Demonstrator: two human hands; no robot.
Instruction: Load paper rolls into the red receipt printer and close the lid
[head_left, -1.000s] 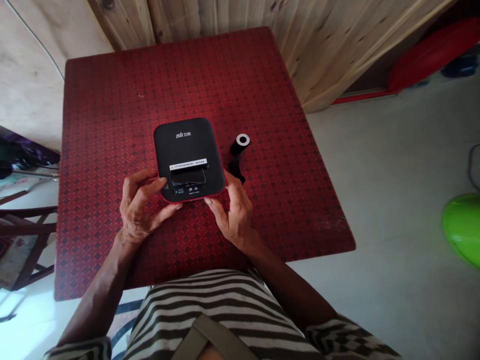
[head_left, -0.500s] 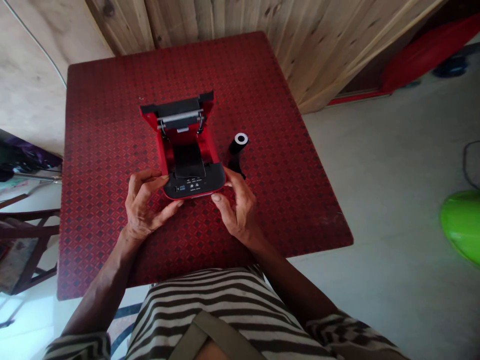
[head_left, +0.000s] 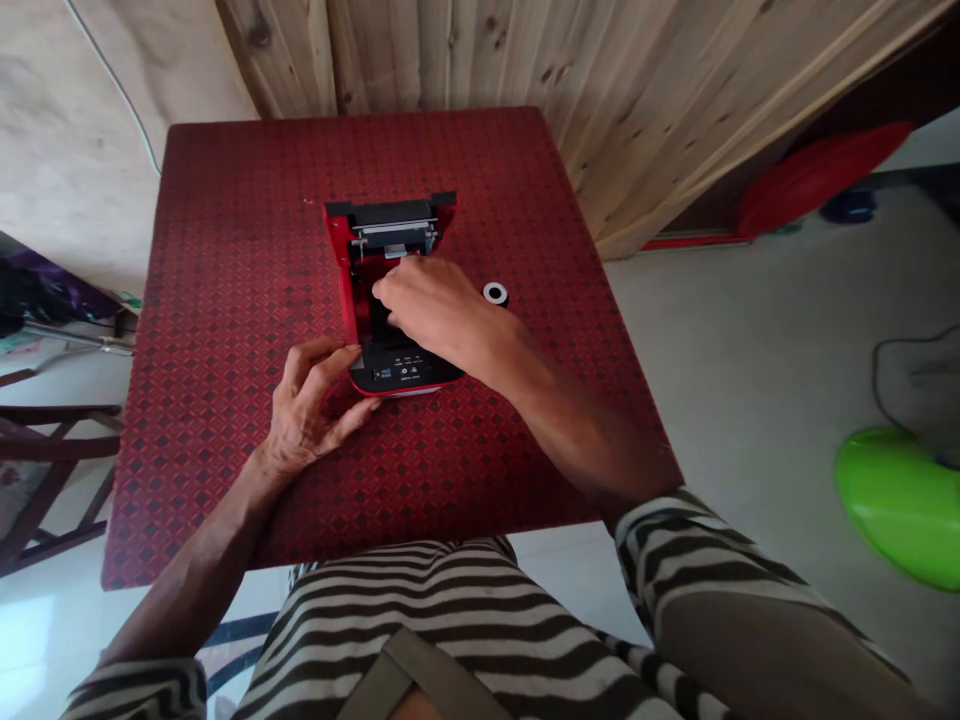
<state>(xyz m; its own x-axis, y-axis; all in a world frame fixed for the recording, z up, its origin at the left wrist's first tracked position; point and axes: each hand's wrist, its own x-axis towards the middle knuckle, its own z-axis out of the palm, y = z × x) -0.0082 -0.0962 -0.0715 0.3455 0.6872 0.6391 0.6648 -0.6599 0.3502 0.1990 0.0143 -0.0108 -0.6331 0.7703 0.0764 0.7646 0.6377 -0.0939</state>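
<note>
A red and black label printer (head_left: 409, 372) stands on the table with its lid (head_left: 394, 215) raised. My left hand (head_left: 304, 405) holds the printer's front left corner, fingers on top and thumb low at the front. Over the open compartment, my right hand (head_left: 442, 305) reaches in from the right. Its fingers are curled together, and whatever lies between them is hidden. Dark material shows inside the compartment, partly covered by that hand. To the right of the printer is a black roll with a white end (head_left: 504, 297), partly behind my right forearm.
The table (head_left: 247, 230) has a red patterned cover and stands against a wooden wall (head_left: 420, 50). A dark wooden chair (head_left: 56, 448) is at the left. On the floor to the right is a bright green object (head_left: 900, 500).
My right hand has left the printer's front right corner and moved up over the open compartment, fingers curled. My left hand keeps its hold. The camera view has shifted slightly.
</note>
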